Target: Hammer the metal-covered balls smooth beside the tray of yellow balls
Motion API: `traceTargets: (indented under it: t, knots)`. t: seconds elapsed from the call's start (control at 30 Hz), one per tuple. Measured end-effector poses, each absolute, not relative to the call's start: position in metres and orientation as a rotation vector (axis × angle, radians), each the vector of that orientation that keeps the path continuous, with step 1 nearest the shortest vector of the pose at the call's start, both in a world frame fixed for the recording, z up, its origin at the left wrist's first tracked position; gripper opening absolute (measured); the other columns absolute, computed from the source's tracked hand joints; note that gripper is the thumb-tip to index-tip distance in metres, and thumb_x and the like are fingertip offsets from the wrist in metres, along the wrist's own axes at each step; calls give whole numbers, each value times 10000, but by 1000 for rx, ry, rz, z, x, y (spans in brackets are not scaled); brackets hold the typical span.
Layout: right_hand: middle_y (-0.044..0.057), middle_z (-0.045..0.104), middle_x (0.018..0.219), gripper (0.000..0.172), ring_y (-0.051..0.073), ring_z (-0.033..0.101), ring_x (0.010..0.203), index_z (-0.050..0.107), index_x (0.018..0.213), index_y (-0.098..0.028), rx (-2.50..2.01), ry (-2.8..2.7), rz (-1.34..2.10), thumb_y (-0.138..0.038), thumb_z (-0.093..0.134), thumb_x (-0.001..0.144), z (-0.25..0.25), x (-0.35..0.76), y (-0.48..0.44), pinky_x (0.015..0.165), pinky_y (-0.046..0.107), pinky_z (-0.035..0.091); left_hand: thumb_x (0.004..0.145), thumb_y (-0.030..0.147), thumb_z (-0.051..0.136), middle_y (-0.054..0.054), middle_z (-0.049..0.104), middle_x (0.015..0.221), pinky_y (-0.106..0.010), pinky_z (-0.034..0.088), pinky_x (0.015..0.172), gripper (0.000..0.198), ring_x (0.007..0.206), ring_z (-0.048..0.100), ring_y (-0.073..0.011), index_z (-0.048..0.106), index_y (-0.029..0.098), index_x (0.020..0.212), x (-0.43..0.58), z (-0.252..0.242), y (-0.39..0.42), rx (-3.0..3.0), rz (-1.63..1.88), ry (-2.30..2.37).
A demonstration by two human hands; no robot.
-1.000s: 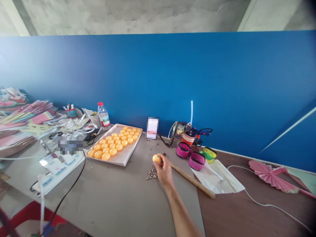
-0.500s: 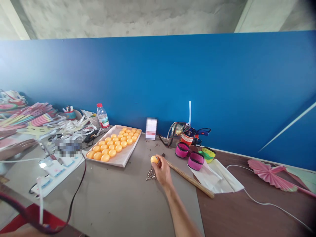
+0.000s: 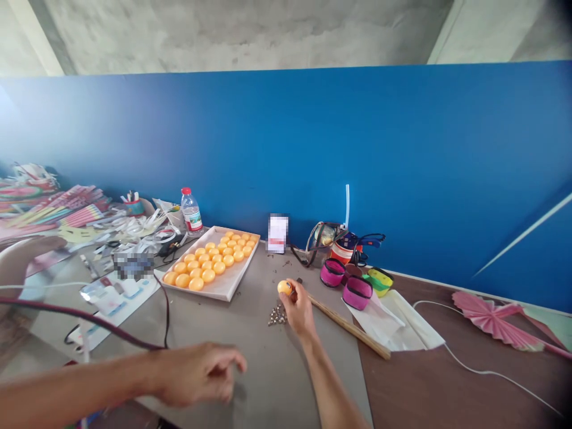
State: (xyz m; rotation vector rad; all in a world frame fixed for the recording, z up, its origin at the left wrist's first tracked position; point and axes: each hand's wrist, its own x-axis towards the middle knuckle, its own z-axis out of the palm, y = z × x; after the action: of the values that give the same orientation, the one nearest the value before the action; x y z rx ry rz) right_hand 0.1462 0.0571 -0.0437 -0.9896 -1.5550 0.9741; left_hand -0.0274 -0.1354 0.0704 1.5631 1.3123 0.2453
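Note:
My right hand (image 3: 300,307) pinches an orange ping-pong ball (image 3: 285,288) between thumb and fingers, above the grey mat. A dark mark shows on the ball's side near the fingertips. Just left of that hand lies a small heap of shiny silver metal pieces (image 3: 277,314), too small to name. My left hand (image 3: 201,372) hangs over the near part of the mat, slightly blurred, its index finger stretched and the others loosely bent; nothing shows in it. A shallow white tray (image 3: 230,288) with rows of orange ping-pong balls (image 3: 208,275) sits beyond the left hand.
A long wooden handle (image 3: 353,328) lies right of my right hand. Behind it stand magenta bands (image 3: 357,292), a yellow-green band (image 3: 379,280) and a cup with cables (image 3: 342,253). A water bottle (image 3: 191,211) stands behind the tray. A dark cord (image 3: 111,326) crosses the left side.
My left hand has come in from the lower left and now reaches over the mat. My right hand still holds the ball in nearly the same place. The view has shifted slightly.

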Motion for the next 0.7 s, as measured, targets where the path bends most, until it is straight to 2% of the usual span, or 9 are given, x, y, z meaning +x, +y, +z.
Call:
traceTargets:
  t: [0.1, 0.17, 0.27, 0.37, 0.47, 0.63, 0.7]
  knots:
    - [83, 613, 982, 395, 153, 564, 755, 553, 1083, -148, -965, -1519, 959, -296, 569, 717, -43, 146, 59, 680, 278, 462, 768, 400, 567, -47, 623, 976, -260, 445, 696, 349, 746, 586, -136, 556, 188, 1045, -9, 54, -75, 1482, 714, 1351]
    - [82, 607, 978, 383, 158, 566, 767, 551, 1075, -150, -965, -1524, 934, -274, 562, 713, -41, 147, 60, 683, 280, 462, 747, 419, 582, -68, 610, 981, -282, 451, 734, 343, 775, 599, -154, 562, 167, 979, 8, 36, -41, 1253, 1047, 1385]
    - [69, 601, 960, 350, 151, 556, 747, 560, 1053, -162, -976, -1577, 858, -241, 548, 712, -36, 148, 58, 675, 278, 457, 758, 464, 555, -75, 604, 988, -307, 470, 710, 398, 739, 610, -157, 520, 181, 1035, 29, 17, -4, 794, 1376, 1267]
    - [56, 590, 927, 353, 148, 537, 740, 560, 1061, -175, -967, -1668, 767, -190, 528, 710, -32, 149, 54, 674, 278, 452, 733, 463, 594, -62, 639, 868, -276, 463, 637, 388, 669, 599, -147, 570, 161, 976, 42, 10, 17, 683, 1391, 1120]
    - [58, 579, 930, 343, 164, 529, 807, 573, 1052, -196, -950, -1761, 682, -156, 505, 718, -29, 150, 50, 731, 301, 447, 704, 366, 658, -61, 661, 821, -256, 457, 672, 329, 742, 611, -163, 628, 142, 943, 45, 5, 25, 776, 1366, 989]
    - [68, 556, 986, 477, 160, 526, 791, 469, 1194, -194, -942, -1795, 649, -192, 537, 722, -32, 155, 53, 766, 326, 449, 678, 264, 704, -72, 671, 798, -266, 477, 702, 278, 751, 624, -169, 646, 121, 910, 29, -13, 30, 626, 1439, 828]
    - [71, 557, 966, 458, 156, 524, 758, 471, 1188, -172, -1004, -1778, 593, -204, 524, 734, -36, 160, 57, 762, 326, 443, 691, 250, 697, -74, 671, 840, -265, 493, 697, 287, 739, 629, -158, 637, 128, 944, 19, -18, 32, 522, 1502, 797]
